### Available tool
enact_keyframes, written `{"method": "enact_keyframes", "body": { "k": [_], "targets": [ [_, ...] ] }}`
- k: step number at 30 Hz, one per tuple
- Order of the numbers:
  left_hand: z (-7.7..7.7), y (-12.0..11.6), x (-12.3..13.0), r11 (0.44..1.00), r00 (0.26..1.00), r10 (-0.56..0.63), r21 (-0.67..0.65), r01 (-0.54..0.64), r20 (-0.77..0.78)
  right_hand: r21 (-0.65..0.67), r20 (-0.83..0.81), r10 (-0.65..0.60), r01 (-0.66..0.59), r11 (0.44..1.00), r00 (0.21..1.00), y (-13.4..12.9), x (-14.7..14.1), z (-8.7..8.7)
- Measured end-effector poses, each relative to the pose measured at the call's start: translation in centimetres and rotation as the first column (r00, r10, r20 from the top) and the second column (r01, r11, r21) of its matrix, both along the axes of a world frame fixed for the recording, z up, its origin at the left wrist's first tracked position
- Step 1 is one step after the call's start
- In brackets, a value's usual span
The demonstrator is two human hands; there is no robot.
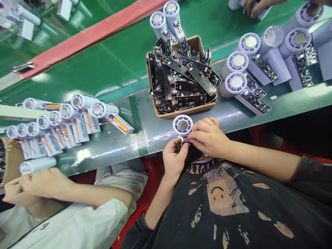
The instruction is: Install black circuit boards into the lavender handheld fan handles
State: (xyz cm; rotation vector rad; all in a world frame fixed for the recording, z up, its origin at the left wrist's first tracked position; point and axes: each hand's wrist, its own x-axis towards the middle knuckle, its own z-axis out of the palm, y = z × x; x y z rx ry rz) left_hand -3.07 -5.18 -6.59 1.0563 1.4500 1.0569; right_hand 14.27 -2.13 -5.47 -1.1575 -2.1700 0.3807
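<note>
A lavender handheld fan body (183, 124) with a round spoked end and a silver centre is in front of me at the bench's near edge. My left hand (174, 157) is closed around its lower part, thumb on top. A bit of black circuit board with a white connector (181, 139) shows between those fingers. My right hand (211, 138) is pinched beside the connector, just under the round end; whatever its fingertips hold is too small to make out. Just beyond stands a cardboard box (186, 111) heaped with black circuit boards (181, 74).
Several fan bodies with boards (236, 83) stand at the right, others (158, 20) behind the box. On the left are fan bodies with orange parts and wires (97, 110). A co-worker's hands (33, 185) hold a fan body there. Another person's hand (255, 7) is at upper right.
</note>
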Motion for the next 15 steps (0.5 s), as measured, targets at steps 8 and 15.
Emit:
{"method": "enact_keyframes", "body": {
  "k": [8, 15],
  "targets": [
    [1.0, 0.9, 1.2, 0.994, 0.988, 0.022, -0.105, -0.006, 0.151, -0.034, 0.022, -0.039, 0.04, 0.999, 0.999, -0.1, 0.0, -0.2],
    [1.9, 0.9, 3.6, 0.965, 0.844, 0.187, -0.254, -0.063, 0.502, 0.135, 0.028, -0.031, 0.027, 0.99, 0.999, 0.2, 0.3, -0.4]
  ]
}}
